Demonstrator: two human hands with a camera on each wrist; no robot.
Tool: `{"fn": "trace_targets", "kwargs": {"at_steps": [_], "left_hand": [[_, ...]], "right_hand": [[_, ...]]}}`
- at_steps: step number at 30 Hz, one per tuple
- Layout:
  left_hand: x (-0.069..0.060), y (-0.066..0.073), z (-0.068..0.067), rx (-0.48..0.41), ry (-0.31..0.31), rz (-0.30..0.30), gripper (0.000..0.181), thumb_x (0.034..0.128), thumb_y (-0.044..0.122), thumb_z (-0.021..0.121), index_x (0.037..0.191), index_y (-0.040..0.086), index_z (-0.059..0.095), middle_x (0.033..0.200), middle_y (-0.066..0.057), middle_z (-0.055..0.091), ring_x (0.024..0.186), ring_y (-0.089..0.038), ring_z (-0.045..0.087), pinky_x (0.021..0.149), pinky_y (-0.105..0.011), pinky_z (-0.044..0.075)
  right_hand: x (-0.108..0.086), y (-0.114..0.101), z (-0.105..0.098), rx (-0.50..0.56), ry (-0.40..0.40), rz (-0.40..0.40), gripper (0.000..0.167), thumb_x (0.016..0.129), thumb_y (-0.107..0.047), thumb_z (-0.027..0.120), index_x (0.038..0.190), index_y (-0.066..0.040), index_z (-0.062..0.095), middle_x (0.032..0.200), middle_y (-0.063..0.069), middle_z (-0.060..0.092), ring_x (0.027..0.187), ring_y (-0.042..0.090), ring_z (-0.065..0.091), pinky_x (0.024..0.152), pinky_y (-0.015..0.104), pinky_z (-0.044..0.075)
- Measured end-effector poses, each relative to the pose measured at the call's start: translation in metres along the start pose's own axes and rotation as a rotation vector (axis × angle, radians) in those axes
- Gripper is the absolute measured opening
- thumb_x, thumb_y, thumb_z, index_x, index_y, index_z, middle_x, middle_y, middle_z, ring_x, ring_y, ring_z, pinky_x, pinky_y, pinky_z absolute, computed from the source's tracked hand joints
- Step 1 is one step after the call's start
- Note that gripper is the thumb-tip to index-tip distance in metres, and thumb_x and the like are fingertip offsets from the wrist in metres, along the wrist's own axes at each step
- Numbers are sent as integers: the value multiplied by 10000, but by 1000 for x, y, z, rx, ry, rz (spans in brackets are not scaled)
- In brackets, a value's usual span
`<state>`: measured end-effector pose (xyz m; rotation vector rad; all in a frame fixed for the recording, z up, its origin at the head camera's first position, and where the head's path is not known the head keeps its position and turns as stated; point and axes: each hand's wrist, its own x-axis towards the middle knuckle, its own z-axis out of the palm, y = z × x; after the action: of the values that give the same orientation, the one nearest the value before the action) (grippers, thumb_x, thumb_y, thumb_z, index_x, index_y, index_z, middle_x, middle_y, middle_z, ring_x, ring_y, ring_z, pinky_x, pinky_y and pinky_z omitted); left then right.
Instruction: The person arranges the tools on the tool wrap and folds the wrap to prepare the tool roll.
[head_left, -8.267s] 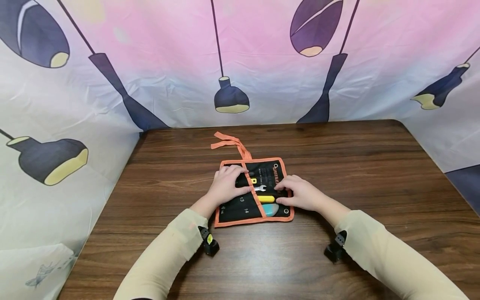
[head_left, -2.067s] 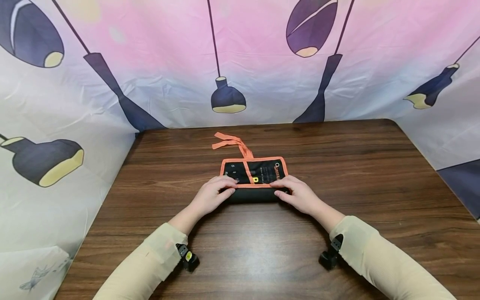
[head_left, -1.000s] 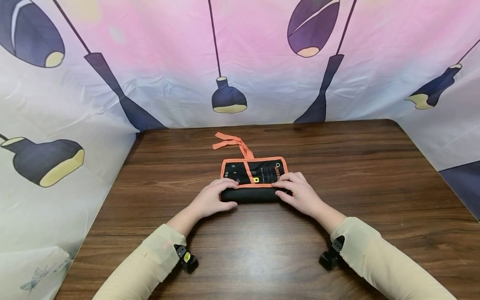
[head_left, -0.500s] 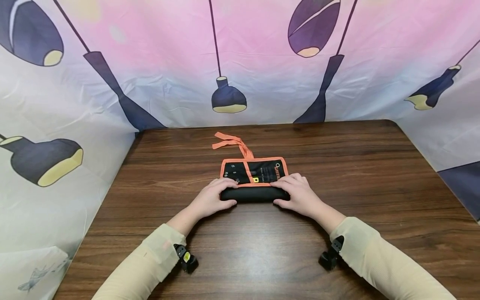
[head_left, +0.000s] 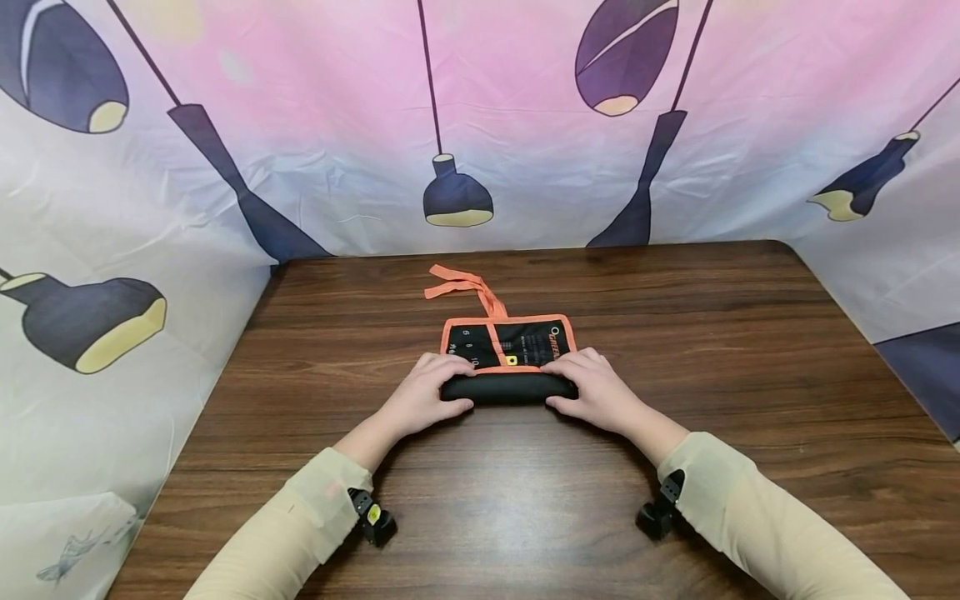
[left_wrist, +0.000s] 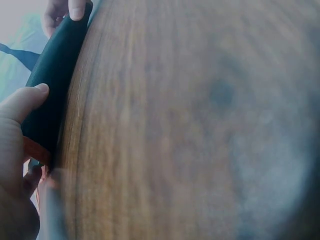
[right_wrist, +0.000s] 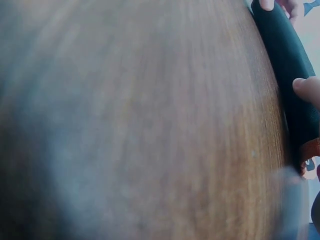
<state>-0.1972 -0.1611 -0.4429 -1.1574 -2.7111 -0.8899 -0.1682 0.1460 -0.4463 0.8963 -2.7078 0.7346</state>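
Note:
A black tool roll (head_left: 510, 388) with orange trim lies on the table, its near part rolled into a thick tube. The far part is flat, showing printed numbers and a small yellow piece (head_left: 512, 360) in a pocket. My left hand (head_left: 420, 398) grips the tube's left end, fingers over the top and thumb on the near side. At the right end my right hand (head_left: 602, 397) holds it in the same way. Both wrist views show the smooth dark tube (left_wrist: 56, 75) with a thumb pressed on it. Tools inside the rolled part are hidden.
Orange tie straps (head_left: 480, 292) trail from the flap's far edge toward the back of the brown wooden table (head_left: 675, 317). Behind and beside the table hangs a printed cloth (head_left: 360, 167) with lamp pictures.
The roll lay flat earlier, with a wrench and yellow handle showing; its near part is now turned up and away from me. My right thumb has since moved down to the tube's near side.

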Motion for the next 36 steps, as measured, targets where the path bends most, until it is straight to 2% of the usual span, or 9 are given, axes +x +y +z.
{"fn": "trace_targets", "kwargs": {"at_steps": [5, 11, 26, 36], "left_hand": [[0, -1, 1, 6, 23, 10, 361, 791, 275, 756, 1114, 170, 636, 1173, 1, 566, 1089, -204, 444, 931, -420, 337], [1, -1, 1, 5, 11, -28, 333, 804, 299, 744, 1100, 182, 646, 1146, 7, 572, 1064, -199, 449, 928, -419, 341], [7, -3, -1, -12, -20, -81, 312, 820, 325, 727, 1103, 215, 654, 1135, 51, 601, 1072, -184, 454, 910, -462, 319], [9, -7, -2, -45, -33, -94, 306, 820, 326, 726, 1098, 221, 653, 1139, 51, 603, 1054, -179, 458, 908, -460, 323]], "right_hand": [[3, 1, -1, 17, -31, 17, 387, 807, -300, 730, 1148, -134, 652, 1086, 5, 624, 974, 199, 482, 852, 423, 370], [5, 3, -2, 17, -80, 40, 390, 821, -317, 714, 1166, -149, 644, 1096, 5, 618, 996, 200, 488, 872, 429, 372], [9, 5, -5, 42, -112, 60, 378, 835, -320, 698, 1169, -150, 648, 1109, -4, 630, 954, 178, 483, 833, 385, 376], [12, 10, -5, 88, -163, 108, 401, 854, -353, 674, 1205, -166, 630, 1135, -11, 616, 940, 159, 463, 791, 353, 400]]}}
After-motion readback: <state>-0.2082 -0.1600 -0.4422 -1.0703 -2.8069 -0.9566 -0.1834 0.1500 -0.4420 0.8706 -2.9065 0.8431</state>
